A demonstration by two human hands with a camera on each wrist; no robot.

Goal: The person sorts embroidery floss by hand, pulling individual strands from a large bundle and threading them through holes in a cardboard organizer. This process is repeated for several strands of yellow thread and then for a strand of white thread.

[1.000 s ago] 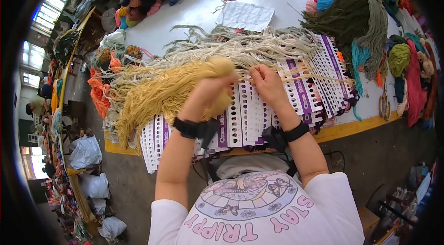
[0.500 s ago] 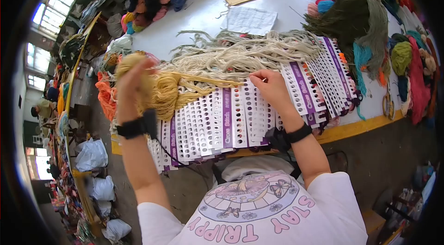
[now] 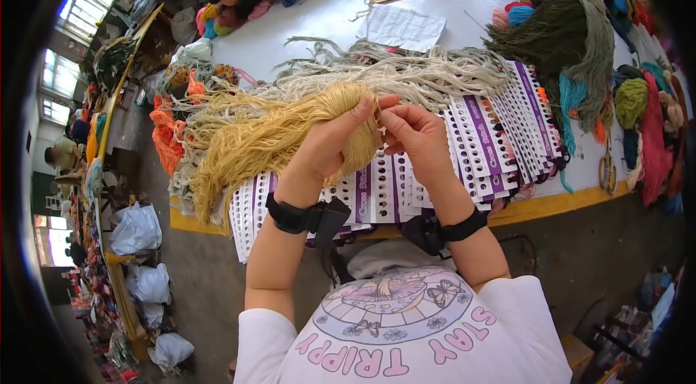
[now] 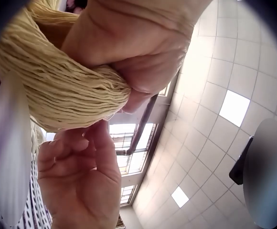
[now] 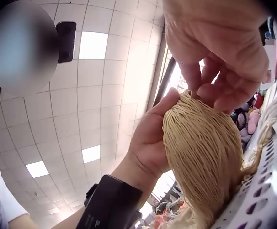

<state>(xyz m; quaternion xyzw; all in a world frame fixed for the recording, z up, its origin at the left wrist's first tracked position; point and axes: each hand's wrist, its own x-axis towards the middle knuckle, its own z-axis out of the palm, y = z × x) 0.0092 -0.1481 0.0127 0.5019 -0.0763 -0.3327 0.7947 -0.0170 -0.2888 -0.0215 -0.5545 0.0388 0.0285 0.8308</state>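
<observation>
A thick skein of pale yellow thread (image 3: 268,130) drapes leftward over the cards and cream threads. My left hand (image 3: 326,145) grips its looped right end, thumb on top, as the right wrist view also shows the skein (image 5: 203,148) bulging out of the hand. Close beside it, my right hand (image 3: 424,141) has thumb and fingers bent together at the loop's tip, pinching strands there. In the left wrist view the right hand's fingertips (image 4: 98,131) meet the lower side of the skein (image 4: 57,90). Under both hands lie white perforated cards (image 3: 384,192) with purple "Cross Stitch" strips.
Cream and grey threads (image 3: 406,76) are heaped behind the cards. Orange yarn (image 3: 167,134) lies at the left, and a dark green and grey bundle (image 3: 551,36) at the right. Scissors (image 3: 607,170) lie near the yellow table edge (image 3: 558,201). A printed sheet (image 3: 402,27) lies farther back.
My left hand swung out left with the skein, drawing strands lengthwise, then came back to the middle beside the right hand. The right hand stayed nearly in place.
</observation>
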